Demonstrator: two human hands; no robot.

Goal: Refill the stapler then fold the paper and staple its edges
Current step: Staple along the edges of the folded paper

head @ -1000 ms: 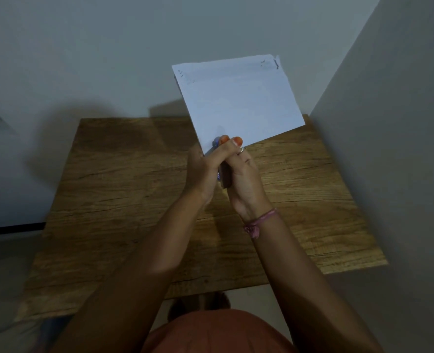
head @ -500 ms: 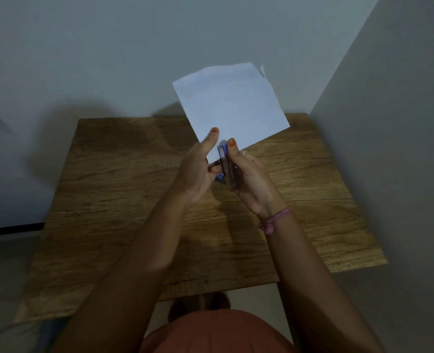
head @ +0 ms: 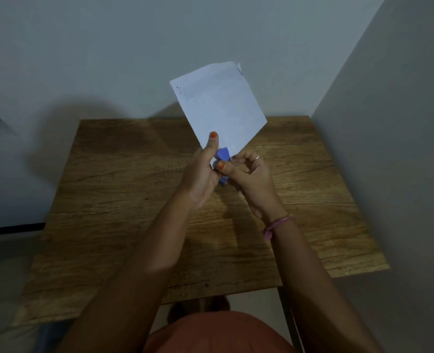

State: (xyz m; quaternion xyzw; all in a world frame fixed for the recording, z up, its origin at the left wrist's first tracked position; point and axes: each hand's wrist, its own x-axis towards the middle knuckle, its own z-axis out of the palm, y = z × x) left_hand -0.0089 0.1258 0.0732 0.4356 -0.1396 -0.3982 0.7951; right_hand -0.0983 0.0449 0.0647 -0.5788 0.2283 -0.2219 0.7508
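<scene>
While the paper [head: 219, 108] is held up tilted above the far half of the table [head: 139, 205], its lower corner is pinched by the left hand [head: 202, 171], thumb laid flat on the sheet. Just beside it, the blue stapler [head: 222, 155] is gripped in the curled fingers of the right hand [head: 249, 177], its nose set against the paper's lower edge. A pink band [head: 277, 224] is worn on the right wrist
</scene>
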